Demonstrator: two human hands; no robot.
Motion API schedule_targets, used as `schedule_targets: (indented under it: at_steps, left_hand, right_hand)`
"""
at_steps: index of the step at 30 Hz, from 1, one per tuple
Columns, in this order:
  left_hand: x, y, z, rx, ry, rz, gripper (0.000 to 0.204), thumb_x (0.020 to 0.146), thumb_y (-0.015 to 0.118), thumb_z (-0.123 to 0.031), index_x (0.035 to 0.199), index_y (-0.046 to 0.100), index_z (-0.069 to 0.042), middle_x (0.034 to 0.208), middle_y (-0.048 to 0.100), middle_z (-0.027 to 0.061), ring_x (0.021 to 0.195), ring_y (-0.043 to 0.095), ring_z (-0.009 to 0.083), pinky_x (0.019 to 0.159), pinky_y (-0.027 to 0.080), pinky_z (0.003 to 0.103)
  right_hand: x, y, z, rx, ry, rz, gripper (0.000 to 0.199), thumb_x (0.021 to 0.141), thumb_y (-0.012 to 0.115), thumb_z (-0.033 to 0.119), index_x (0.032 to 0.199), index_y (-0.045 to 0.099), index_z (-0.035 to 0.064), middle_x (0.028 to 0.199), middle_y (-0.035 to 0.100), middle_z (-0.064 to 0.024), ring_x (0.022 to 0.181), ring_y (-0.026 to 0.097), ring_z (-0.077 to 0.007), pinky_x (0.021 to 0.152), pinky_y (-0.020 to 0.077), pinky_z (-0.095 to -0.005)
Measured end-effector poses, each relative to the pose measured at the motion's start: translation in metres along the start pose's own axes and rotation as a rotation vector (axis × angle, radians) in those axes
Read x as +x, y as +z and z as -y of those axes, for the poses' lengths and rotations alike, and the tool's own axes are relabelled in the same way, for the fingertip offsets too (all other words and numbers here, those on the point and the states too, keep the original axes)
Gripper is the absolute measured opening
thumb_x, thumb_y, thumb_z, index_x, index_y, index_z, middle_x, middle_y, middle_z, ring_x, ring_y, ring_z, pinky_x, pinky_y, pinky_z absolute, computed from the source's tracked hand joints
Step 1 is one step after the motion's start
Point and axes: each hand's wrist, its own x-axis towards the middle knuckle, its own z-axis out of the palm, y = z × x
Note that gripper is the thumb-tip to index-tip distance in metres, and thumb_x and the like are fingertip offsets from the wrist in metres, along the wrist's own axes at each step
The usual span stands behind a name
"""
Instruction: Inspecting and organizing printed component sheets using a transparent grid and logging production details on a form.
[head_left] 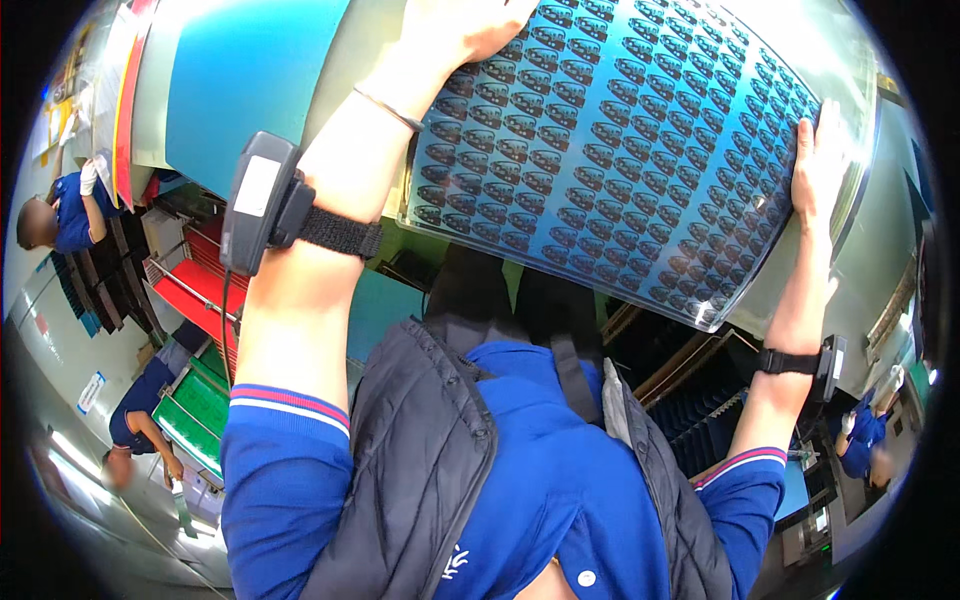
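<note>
Both hands — left hand [455, 30], right hand [815, 160] — clasp the large blue printed flexible sheet [620, 140] by opposite edges, carrying step; next calls for level, even support.

The large sheet [620, 150] is bright blue, covered in close rows of one small dark, near-black shape repeated over and over, with a clear glossy border along its edge. Behind it stands a plain teal-blue panel [245, 80] beside a pale grey-green one. The person's shirt [560, 490] is royal blue, its cuffs striped red and white, under a black quilted vest [420, 470]. Both wrist straps [340, 232] are black, the left one carrying a grey device [255, 200]. A rack [195, 275] lower left is red, and the tray [200, 410] below it is vivid green.
</note>
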Motion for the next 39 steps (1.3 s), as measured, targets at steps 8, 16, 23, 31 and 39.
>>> schedule_targets:
  at_steps: [8,16,23,31,39]
  left_hand:
    - [-0.016,-0.019,0.097,-0.075,-0.354,0.587,0.039,0.095,0.047,-0.034,0.12,0.059,-0.007,0.116,0.06,0.0177,0.11,0.055,0.0339,0.095,0.043,0.04]
    - [-0.152,-0.122,-0.016,-0.172,0.106,0.686,0.082,0.086,0.063,-0.03,0.147,0.019,0.001,0.153,0.017,0.0226,0.142,0.017,0.0374,0.115,0.014,0.044]
    - [-0.154,-0.142,-0.02,-0.143,0.125,0.747,0.101,0.071,0.078,-0.026,0.148,0.018,-0.002,0.152,0.021,0.022,0.14,0.022,0.036,0.115,0.02,0.043]
    - [-0.164,-0.168,-0.001,-0.248,0.197,0.671,0.058,0.084,0.064,-0.005,0.138,0.044,-0.003,0.141,0.043,0.0194,0.131,0.04,0.0346,0.108,0.032,0.04]
    - [-0.372,-0.173,0.092,-0.515,-1.093,0.823,0.035,0.092,0.058,-0.033,0.104,0.065,-0.001,0.09,0.066,0.0052,0.085,0.06,0.014,0.077,0.048,0.029]
  right_hand:
    - [-0.022,-0.051,0.048,0.271,-0.04,-0.19,0.053,0.097,0.047,0.039,0.139,0.043,0.0054,0.145,0.038,-0.0184,0.138,0.03,-0.0331,0.113,0.0182,-0.0453]
    - [-0.194,-0.127,0.113,0.186,0.086,0.403,0.086,0.081,0.06,0.057,0.145,0.031,0.0075,0.152,0.028,-0.0128,0.142,0.023,-0.0302,0.113,0.0067,-0.057]
    - [-0.21,-0.127,0.105,0.269,0.049,0.376,0.118,0.058,0.08,0.052,0.149,0.019,0.0098,0.155,0.018,-0.0095,0.144,0.014,-0.0269,0.116,0.0039,-0.0542]
    - [-0.213,-0.123,0.113,0.147,0.049,0.37,0.117,0.054,0.086,0.032,0.149,0.019,0.0122,0.155,0.021,-0.0105,0.143,0.018,-0.0271,0.114,0.0102,-0.0576]
    - [-0.213,-0.163,0.138,0.427,0.28,0.294,0.108,0.052,0.085,0.022,0.145,0.032,0.0115,0.151,0.029,-0.0148,0.141,0.024,-0.0318,0.115,0.0117,-0.0524]
